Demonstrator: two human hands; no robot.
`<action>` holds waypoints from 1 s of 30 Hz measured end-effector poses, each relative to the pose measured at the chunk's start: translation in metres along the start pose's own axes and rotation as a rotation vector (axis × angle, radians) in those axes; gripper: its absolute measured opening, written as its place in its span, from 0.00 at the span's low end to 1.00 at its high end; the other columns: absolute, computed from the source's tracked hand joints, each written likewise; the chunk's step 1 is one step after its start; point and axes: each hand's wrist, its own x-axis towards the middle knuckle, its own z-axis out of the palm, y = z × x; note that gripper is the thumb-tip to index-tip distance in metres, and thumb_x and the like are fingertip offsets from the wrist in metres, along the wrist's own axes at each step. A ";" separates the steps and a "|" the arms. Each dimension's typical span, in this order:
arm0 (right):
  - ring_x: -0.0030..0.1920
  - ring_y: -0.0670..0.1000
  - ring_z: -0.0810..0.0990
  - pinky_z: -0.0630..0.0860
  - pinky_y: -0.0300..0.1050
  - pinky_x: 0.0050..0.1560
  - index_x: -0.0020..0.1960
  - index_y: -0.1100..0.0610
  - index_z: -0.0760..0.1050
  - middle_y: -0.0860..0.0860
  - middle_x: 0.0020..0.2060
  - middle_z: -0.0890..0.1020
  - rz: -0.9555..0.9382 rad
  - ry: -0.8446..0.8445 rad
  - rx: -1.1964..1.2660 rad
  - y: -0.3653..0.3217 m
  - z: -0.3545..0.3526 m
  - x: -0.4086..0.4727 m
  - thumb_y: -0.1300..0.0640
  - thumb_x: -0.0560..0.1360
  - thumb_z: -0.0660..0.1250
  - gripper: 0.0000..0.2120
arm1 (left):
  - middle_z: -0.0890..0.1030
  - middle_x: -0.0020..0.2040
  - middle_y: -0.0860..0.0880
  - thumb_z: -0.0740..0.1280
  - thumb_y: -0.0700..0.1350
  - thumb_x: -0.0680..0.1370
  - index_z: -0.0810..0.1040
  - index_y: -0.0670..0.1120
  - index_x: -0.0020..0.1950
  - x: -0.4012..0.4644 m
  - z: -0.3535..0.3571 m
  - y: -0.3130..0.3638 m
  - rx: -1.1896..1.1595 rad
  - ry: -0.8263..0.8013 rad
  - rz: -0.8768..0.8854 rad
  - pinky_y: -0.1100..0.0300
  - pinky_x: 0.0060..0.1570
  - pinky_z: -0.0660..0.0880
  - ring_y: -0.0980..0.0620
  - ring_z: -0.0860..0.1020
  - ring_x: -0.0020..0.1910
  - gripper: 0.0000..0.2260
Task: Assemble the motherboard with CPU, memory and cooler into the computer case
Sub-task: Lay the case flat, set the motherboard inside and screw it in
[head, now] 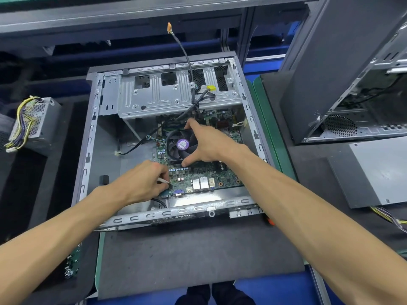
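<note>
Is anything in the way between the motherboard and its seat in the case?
Partly. The motherboard already lies inside the case, both hands on it. A black cable bundle hangs from the drive cage across the board's far edge, and a thin wire trails at its left. Nothing else visible blocks it.

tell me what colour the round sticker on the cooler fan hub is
Purple with pale print, seen in the head view on the cooler fan hub sticker.
</note>
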 end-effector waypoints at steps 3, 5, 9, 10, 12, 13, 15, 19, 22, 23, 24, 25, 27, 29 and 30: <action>0.52 0.56 0.76 0.74 0.50 0.47 0.72 0.52 0.60 0.53 0.57 0.77 0.001 -0.001 0.013 0.000 0.001 0.001 0.42 0.60 0.84 0.50 | 0.80 0.38 0.54 0.70 0.44 0.76 0.78 0.50 0.42 0.001 0.000 0.001 0.067 0.006 0.035 0.62 0.34 0.68 0.55 0.76 0.37 0.04; 0.53 0.56 0.77 0.73 0.50 0.46 0.73 0.52 0.60 0.53 0.58 0.77 0.001 -0.004 0.019 0.000 0.001 0.002 0.42 0.60 0.84 0.51 | 0.81 0.40 0.53 0.70 0.44 0.76 0.79 0.50 0.42 0.002 0.000 0.002 0.084 0.010 0.051 0.60 0.38 0.71 0.53 0.78 0.40 0.03; 0.53 0.56 0.77 0.75 0.51 0.48 0.72 0.52 0.60 0.54 0.58 0.77 -0.001 -0.003 0.016 -0.001 0.002 0.003 0.42 0.60 0.84 0.51 | 0.80 0.38 0.55 0.70 0.44 0.75 0.76 0.53 0.40 0.001 0.000 -0.001 0.070 0.010 0.055 0.61 0.36 0.68 0.53 0.76 0.38 0.07; 0.53 0.56 0.77 0.76 0.52 0.49 0.72 0.52 0.60 0.54 0.58 0.77 -0.001 -0.005 0.015 -0.001 0.002 0.003 0.42 0.60 0.84 0.50 | 0.79 0.38 0.56 0.70 0.44 0.75 0.76 0.54 0.40 0.001 0.001 -0.001 0.068 0.013 0.054 0.61 0.35 0.67 0.54 0.75 0.38 0.07; 0.53 0.57 0.77 0.78 0.54 0.52 0.72 0.51 0.60 0.54 0.58 0.77 0.005 -0.010 0.008 -0.001 0.002 0.003 0.42 0.60 0.84 0.50 | 0.81 0.39 0.55 0.71 0.45 0.75 0.76 0.53 0.41 0.001 0.001 -0.001 0.074 0.017 0.054 0.60 0.37 0.70 0.53 0.77 0.39 0.06; 0.53 0.57 0.77 0.78 0.56 0.53 0.72 0.51 0.60 0.54 0.59 0.77 0.008 -0.012 0.005 -0.001 0.001 0.002 0.42 0.60 0.84 0.50 | 0.81 0.40 0.54 0.70 0.45 0.75 0.78 0.52 0.41 0.002 0.001 0.000 0.081 0.017 0.055 0.59 0.38 0.71 0.52 0.78 0.40 0.04; 0.53 0.57 0.77 0.78 0.55 0.52 0.72 0.51 0.59 0.54 0.60 0.77 0.012 -0.011 0.003 0.000 0.001 0.002 0.42 0.60 0.84 0.51 | 0.82 0.41 0.53 0.70 0.45 0.75 0.79 0.51 0.43 0.003 0.002 0.002 0.097 0.019 0.056 0.58 0.39 0.73 0.51 0.79 0.41 0.02; 0.54 0.57 0.76 0.77 0.53 0.51 0.74 0.52 0.58 0.55 0.61 0.77 0.011 -0.012 -0.007 -0.001 0.001 0.002 0.42 0.60 0.84 0.53 | 0.82 0.40 0.53 0.70 0.45 0.75 0.80 0.50 0.43 0.003 0.002 0.002 0.093 0.025 0.050 0.59 0.39 0.73 0.52 0.78 0.40 0.02; 0.55 0.57 0.78 0.78 0.55 0.53 0.74 0.52 0.58 0.55 0.60 0.77 0.012 -0.015 -0.007 -0.002 0.000 0.002 0.42 0.60 0.84 0.52 | 0.82 0.39 0.53 0.70 0.45 0.75 0.80 0.50 0.42 0.003 0.002 0.002 0.085 0.030 0.039 0.60 0.36 0.71 0.52 0.78 0.38 0.03; 0.55 0.57 0.78 0.78 0.55 0.53 0.74 0.52 0.58 0.55 0.60 0.77 0.013 -0.014 -0.008 -0.002 0.000 0.002 0.42 0.60 0.84 0.52 | 0.82 0.39 0.53 0.70 0.45 0.75 0.80 0.50 0.42 0.004 0.002 0.002 0.084 0.031 0.040 0.60 0.36 0.71 0.52 0.78 0.38 0.03; 0.55 0.57 0.77 0.78 0.54 0.52 0.74 0.52 0.58 0.55 0.61 0.77 0.014 -0.014 -0.007 -0.001 0.000 0.002 0.42 0.60 0.84 0.52 | 0.82 0.39 0.53 0.70 0.45 0.75 0.80 0.50 0.42 0.005 0.002 0.003 0.083 0.030 0.042 0.59 0.36 0.72 0.52 0.78 0.39 0.02; 0.55 0.57 0.77 0.77 0.53 0.51 0.74 0.52 0.58 0.55 0.61 0.77 0.013 -0.014 -0.007 -0.001 0.000 0.002 0.41 0.60 0.84 0.53 | 0.82 0.39 0.53 0.70 0.45 0.75 0.80 0.49 0.42 0.005 0.002 0.003 0.082 0.029 0.042 0.59 0.37 0.73 0.52 0.79 0.39 0.02; 0.54 0.57 0.76 0.75 0.51 0.49 0.75 0.52 0.57 0.55 0.62 0.77 0.008 -0.011 -0.012 0.000 0.000 0.002 0.41 0.60 0.84 0.54 | 0.82 0.39 0.52 0.69 0.44 0.75 0.80 0.49 0.42 0.005 0.002 0.003 0.079 0.035 0.042 0.58 0.37 0.75 0.51 0.79 0.38 0.03; 0.53 0.56 0.75 0.73 0.50 0.47 0.75 0.52 0.57 0.55 0.63 0.77 0.005 -0.008 -0.012 -0.001 0.001 0.002 0.41 0.60 0.84 0.54 | 0.82 0.39 0.52 0.69 0.44 0.75 0.80 0.49 0.42 0.004 0.002 0.002 0.077 0.035 0.041 0.57 0.37 0.75 0.52 0.79 0.38 0.03; 0.52 0.55 0.74 0.72 0.49 0.46 0.75 0.52 0.57 0.55 0.63 0.77 0.004 -0.008 -0.011 -0.001 0.001 0.002 0.41 0.60 0.84 0.54 | 0.82 0.39 0.52 0.69 0.44 0.75 0.80 0.49 0.42 0.004 0.002 0.002 0.074 0.032 0.040 0.57 0.38 0.76 0.52 0.79 0.39 0.03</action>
